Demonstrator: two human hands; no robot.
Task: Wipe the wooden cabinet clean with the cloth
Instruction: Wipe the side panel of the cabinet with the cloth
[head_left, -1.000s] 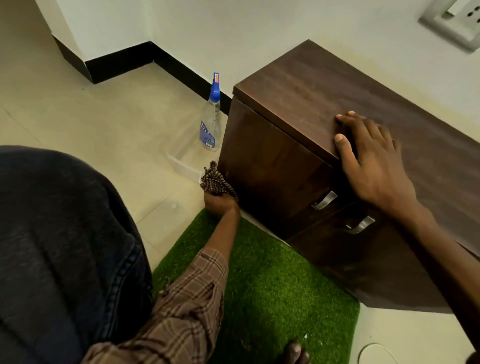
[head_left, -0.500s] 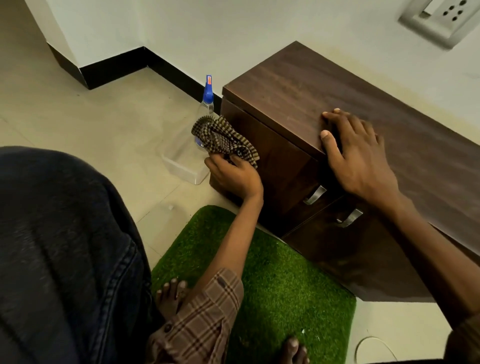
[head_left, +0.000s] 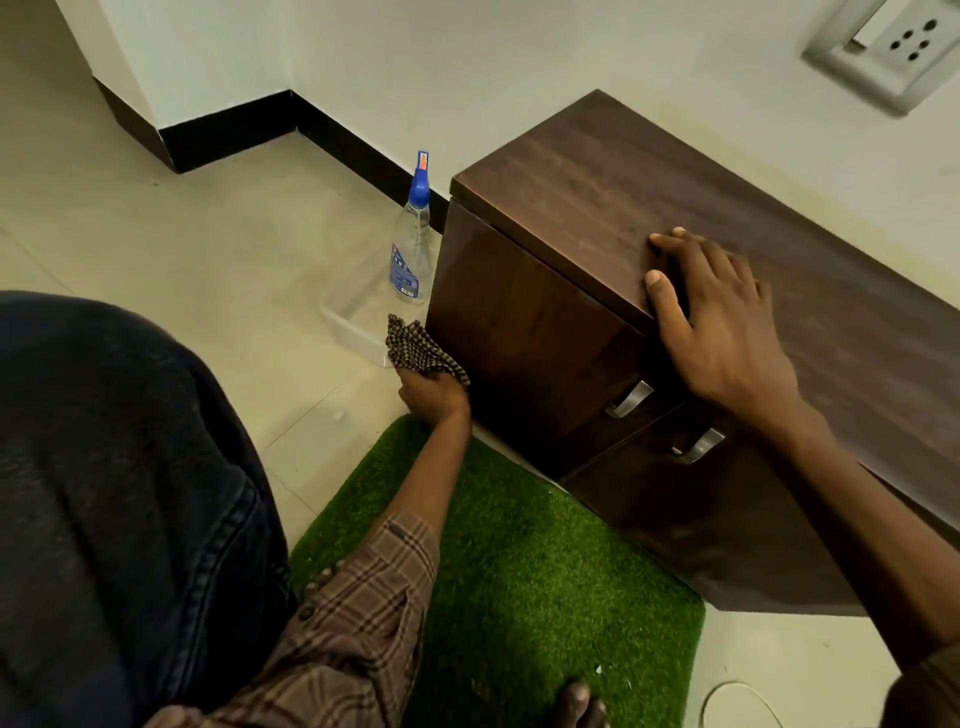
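The wooden cabinet (head_left: 597, 218) stands on the floor against the wall, with a green grass mat (head_left: 519, 561) before its doors. The left hand (head_left: 434, 392) is clamped on a bunched checked cloth (head_left: 421, 351), held low at the cabinet's left front corner, near the floor; whether the cloth is pressed on the wood or only just beside it is hard to tell from this angle. The right hand (head_left: 722, 322) lies flat with fingers spread on the top edge, gripping nothing, bracing the body. A spray bottle (head_left: 410, 249) stands on the floor just beside the cabinet's left side.

To wipe this low stretch well, I judge the cloth should be flattened under the palm instead of left bunched, drawn in overlapping strokes along the grain, working the bottom edge and corner, while the braced hand steadies the reach
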